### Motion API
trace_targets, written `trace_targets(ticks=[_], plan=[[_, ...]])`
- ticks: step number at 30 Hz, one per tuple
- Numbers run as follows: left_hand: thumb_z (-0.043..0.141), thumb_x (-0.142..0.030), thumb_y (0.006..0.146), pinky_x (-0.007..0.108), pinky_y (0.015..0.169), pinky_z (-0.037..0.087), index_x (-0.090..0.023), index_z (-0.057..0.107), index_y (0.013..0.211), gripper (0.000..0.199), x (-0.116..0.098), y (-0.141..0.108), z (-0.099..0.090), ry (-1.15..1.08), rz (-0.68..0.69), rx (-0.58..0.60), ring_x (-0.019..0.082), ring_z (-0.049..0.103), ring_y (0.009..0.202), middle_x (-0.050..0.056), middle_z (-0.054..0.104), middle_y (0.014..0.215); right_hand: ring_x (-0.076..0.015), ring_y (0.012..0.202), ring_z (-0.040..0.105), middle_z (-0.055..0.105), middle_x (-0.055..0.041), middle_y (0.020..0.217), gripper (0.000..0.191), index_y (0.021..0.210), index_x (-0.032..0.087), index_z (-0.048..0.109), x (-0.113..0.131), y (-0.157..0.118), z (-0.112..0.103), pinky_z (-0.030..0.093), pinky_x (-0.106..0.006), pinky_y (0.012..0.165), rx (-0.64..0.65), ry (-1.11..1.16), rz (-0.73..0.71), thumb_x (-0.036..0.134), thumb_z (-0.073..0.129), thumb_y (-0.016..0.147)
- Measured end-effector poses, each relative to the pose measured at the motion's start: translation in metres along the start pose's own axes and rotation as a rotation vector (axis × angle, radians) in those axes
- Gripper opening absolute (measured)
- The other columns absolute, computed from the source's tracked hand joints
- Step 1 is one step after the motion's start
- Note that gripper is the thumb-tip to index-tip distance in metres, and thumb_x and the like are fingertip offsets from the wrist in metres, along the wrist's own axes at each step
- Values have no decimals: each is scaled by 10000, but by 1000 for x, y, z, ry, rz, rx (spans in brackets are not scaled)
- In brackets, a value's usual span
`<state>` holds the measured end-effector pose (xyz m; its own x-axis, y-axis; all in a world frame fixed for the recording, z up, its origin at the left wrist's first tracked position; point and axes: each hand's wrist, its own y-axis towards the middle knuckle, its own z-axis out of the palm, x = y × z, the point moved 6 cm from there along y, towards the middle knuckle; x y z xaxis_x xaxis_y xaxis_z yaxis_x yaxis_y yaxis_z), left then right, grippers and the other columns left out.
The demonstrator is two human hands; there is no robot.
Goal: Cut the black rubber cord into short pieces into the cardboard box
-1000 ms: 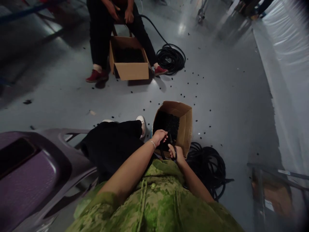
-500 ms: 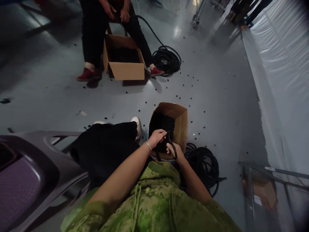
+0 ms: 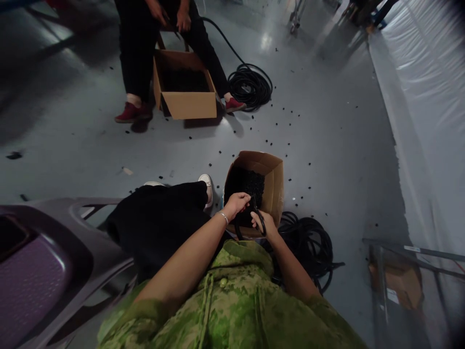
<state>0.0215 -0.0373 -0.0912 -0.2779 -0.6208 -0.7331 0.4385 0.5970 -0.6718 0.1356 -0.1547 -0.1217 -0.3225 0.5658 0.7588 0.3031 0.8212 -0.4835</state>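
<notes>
My left hand (image 3: 238, 203), with a bracelet at the wrist, pinches a black hose (image 3: 238, 229) that shows below the fingers; its end is hard to make out against the dark box. My right hand (image 3: 268, 226) grips black-handled scissors (image 3: 262, 227), whose blades point up toward the left fingertips. Both hands are over an open cardboard box (image 3: 273, 186). Many small black pieces (image 3: 256, 182) lie inside it. Beside the box, on the right, a coil of black hose (image 3: 312, 242) rests on the floor, partly behind my right forearm.
Across from me, a seated person (image 3: 136, 53) works over another cardboard box (image 3: 191, 105), near a second hose coil (image 3: 250, 87). Small black bits dot the grey floor (image 3: 327, 145). A purple-seated chair (image 3: 32, 286) is at left, a metal frame (image 3: 417, 251) at right.
The view has shifted slightly. Both hands keep nearly the same pose over the box, with the scissors still by the left fingertips.
</notes>
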Motion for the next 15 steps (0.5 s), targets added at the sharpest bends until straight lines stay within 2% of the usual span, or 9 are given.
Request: trace_targets(ticks=[5,15], plan=[[544,-124,902,187,401,268,-127,651,780,162,3,2,0,41,-3,-15,43,371,378,-53,512,530,-138,523,661,694,-29,643,469,726,194,626,-2,1,2,478,-218,538,-33,-51,10,631,550,877],[671,-216,852,183,410,269,-130,668,745,137,6,4,-7,69,-4,-13,39,377,392,-48,527,541,-127,402,574,584,1,458,543,577,212,565,-6,-7,0,441,-216,464,-53,-150,29,680,545,851]])
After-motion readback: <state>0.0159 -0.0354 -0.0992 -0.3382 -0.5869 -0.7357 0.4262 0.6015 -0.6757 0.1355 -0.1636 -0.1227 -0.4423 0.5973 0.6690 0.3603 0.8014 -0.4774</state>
